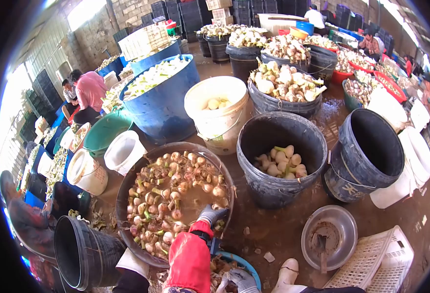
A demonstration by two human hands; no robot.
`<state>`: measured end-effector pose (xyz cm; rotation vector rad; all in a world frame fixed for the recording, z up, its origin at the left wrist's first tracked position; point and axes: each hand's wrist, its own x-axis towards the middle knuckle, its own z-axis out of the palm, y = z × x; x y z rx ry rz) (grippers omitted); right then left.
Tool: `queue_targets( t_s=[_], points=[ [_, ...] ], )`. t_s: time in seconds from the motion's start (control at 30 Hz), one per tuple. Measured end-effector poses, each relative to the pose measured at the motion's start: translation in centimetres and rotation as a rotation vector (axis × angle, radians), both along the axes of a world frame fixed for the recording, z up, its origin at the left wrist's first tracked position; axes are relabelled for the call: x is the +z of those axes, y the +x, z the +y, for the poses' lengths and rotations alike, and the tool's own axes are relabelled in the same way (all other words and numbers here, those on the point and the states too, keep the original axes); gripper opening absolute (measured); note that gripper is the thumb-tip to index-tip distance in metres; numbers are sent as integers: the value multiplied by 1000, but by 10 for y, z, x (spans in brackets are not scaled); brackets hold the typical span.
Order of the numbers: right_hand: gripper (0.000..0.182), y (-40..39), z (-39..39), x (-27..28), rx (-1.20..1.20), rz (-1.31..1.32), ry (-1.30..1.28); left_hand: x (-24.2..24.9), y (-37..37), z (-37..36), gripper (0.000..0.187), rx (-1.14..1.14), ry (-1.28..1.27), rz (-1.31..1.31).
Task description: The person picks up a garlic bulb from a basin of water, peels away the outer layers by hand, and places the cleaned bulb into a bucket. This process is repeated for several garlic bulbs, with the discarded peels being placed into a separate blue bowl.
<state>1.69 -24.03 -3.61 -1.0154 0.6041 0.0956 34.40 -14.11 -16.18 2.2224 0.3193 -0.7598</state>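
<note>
My left hand (212,215), in a grey glove below a red sleeve, reaches into the right side of a wide brown basin (122,195). Many garlic bulbs (168,183) with short stems float there in muddy water. Its fingers are bunched at the basin's inner edge, and what they hold, if anything, is hidden. Lower down, my right hand (242,281), in a light grey glove, is curled over a blue-rimmed tub (246,263) that contains peelings. Whatever lies in its grasp cannot be made out.
A black bucket (281,122) with peeled bulbs stands beyond the basin, beside an empty black bucket (366,151). A metal bowl (344,234) and white crate (390,259) lie at the right. Several people sit among full tubs farther back.
</note>
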Motion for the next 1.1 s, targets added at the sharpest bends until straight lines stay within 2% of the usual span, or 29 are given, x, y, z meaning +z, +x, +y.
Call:
queue_targets(
  t_s=[0.03,0.07,0.1,0.17,0.2,0.23,0.27,0.3,0.4,0.43,0.5,0.53,0.57,0.6,0.63,0.67,0.7,0.73,0.77,0.83,0.9,0.97,1.03,1.07,1.1],
  points=[
    [19,0,1,-1,18,0,-10,4,-2,2,85,0,-149,21],
    [19,0,1,-1,17,0,-5,54,-15,-5,80,-3,-41,78],
    [21,1,1,2,25,-19,13,51,-17,4,80,-3,-37,77],
    [22,0,0,6,33,-32,35,38,-29,28,71,-83,-537,-11],
    [22,-1,0,6,28,-9,66,117,-62,20,63,73,-638,69],
    [23,-4,2,2,24,15,100,152,-93,21,63,76,-630,76],
    [27,-2,5,-15,35,72,97,177,-117,25,62,171,-869,83],
    [28,-6,7,-22,59,66,107,189,-134,31,61,271,-1104,86],
    [29,-7,13,-7,18,26,191,186,-201,65,58,351,-1282,134],
    [28,-7,15,2,-3,21,207,178,-220,70,53,378,-1487,155],
    [33,-7,19,8,97,-13,29,184,-267,85,42,523,-1385,209],
    [35,-10,19,14,112,-16,126,179,-285,92,39,563,-1291,199],
    [37,-13,20,24,125,-22,221,172,-301,99,49,479,-1287,200],
    [40,-14,27,17,226,-10,-6,167,-314,101,55,403,-1115,62],
    [40,-21,30,11,227,-1,-2,163,-328,101,62,325,-939,-70],
    [42,-25,31,10,305,-38,-18,180,-336,95,75,242,-824,-101],
    [43,-25,31,16,381,-80,-37,176,-346,95,79,210,-780,-141],
    [44,-28,31,22,435,-88,-180,174,-354,95,79,90,-628,-263],
    [44,-30,31,28,434,-91,-182,172,-362,94,79,-29,-474,-384],
    [43,-33,31,40,489,-66,-244,168,-372,89,78,-57,-398,-465],
    [40,-35,37,27,503,-82,-319,163,-375,88,77,-281,-72,-674],
    [37,-37,44,0,503,-146,-598,156,-375,85,77,-318,-64,-758],
    [35,-36,45,3,457,-135,-565,161,-374,82,73,-338,-110,-718],
    [35,-38,41,5,452,-125,-442,154,-378,86,82,-239,-268,-595],
    [35,-39,38,12,447,-115,-317,156,-377,86,82,-238,-268,-597]
  ],
)
